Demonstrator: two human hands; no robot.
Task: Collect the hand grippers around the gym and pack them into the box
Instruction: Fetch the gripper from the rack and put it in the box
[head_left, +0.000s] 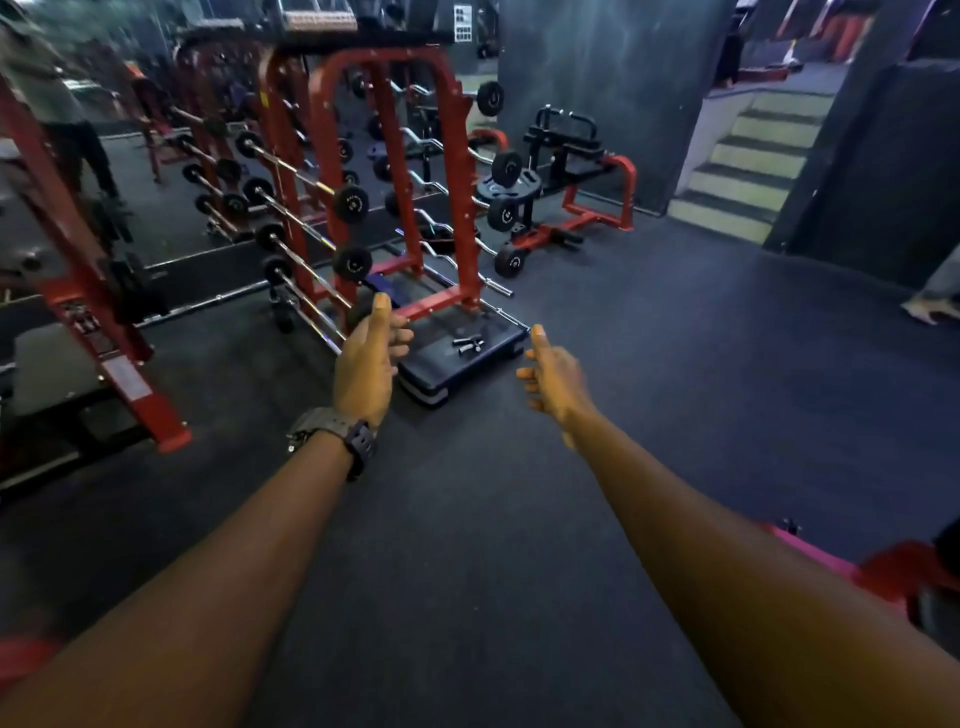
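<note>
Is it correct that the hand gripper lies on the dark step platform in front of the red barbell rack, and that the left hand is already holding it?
Not quite. The head view shows the left hand empty, apart from the hand gripper. It does lie on the dark step platform in front of the red barbell rack.

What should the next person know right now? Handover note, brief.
Left hand: empty, fingers loosely curled, held out forward.
Right hand: empty, loose, held out forward.
Hand gripper: lying on the step platform at the foot of the red barbell rack, ahead of both hands, untouched.
Box: not in view.
Done: nothing visible.
Left: pick up this gripper, find any others, pack them into the box.
</note>
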